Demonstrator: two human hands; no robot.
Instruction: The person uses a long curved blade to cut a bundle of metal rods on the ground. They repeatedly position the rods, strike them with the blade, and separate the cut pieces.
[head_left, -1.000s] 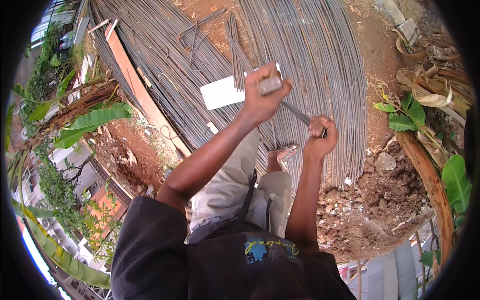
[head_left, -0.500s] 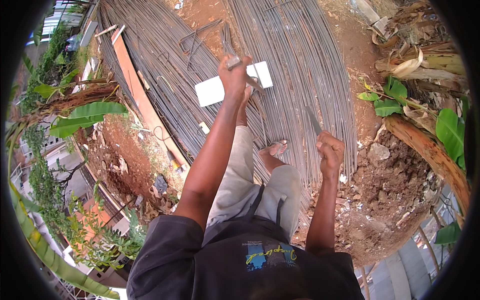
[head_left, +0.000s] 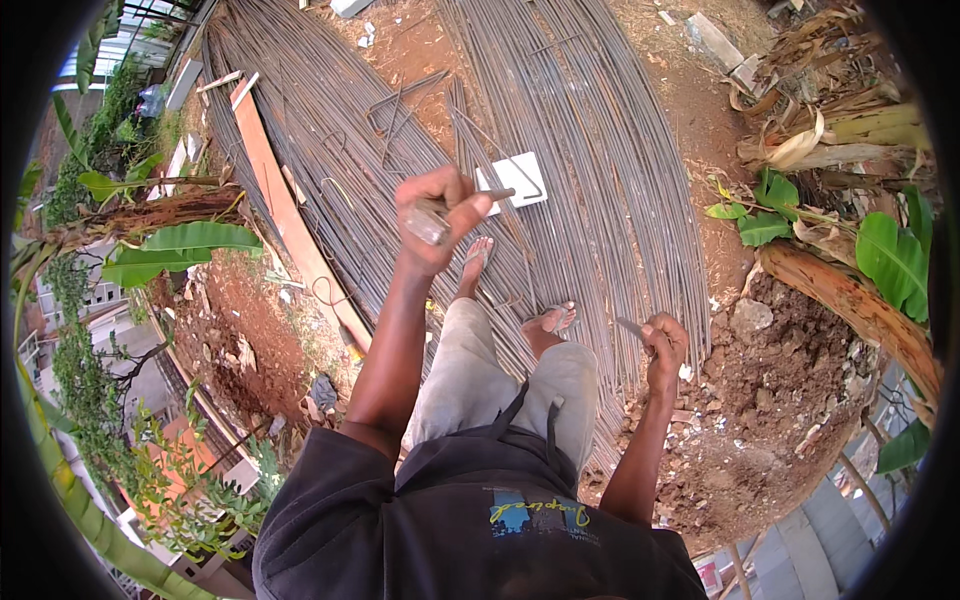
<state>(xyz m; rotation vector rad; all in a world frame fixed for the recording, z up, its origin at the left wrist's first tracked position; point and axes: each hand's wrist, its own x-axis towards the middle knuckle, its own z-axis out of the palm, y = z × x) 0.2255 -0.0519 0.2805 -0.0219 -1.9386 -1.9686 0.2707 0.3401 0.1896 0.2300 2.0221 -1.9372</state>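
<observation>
Blunt-ended tool (head_left: pixel 428 228): up in the air above the rod bed, in the left hand; its squared, grey-brown end faces us. A dark shaft shows past the thumb, but we cannot tell for certain that it is the same piece.
Left hand (head_left: pixel 441 204): fingers wrapped round the tool, thumb along the shaft side; we take this as a grip for control of a heavy end.
Flat grey tool (head_left: pixel 629 327): juts leftward from the right hand, narrow and blade-like; its handle is hidden by the palm.
Right hand (head_left: pixel 663 348): fingers clenched about it, held lower and well apart from the left, probably to keep the two tools clear of each other.
White panel (head_left: pixel 531 163): lies flat across the rods beyond the feet, a bent rod end over it; perhaps a level pad, we judge.
Rod bed (head_left: pixel 630 180): long dark bars side by side, likely laid lengthwise to stay sorted.
Feet (head_left: pixel 549 320): planted apart on the bars, presumably for balance.
Plank (head_left: pixel 268 170): along the bed's left side, possibly as an edging.
</observation>
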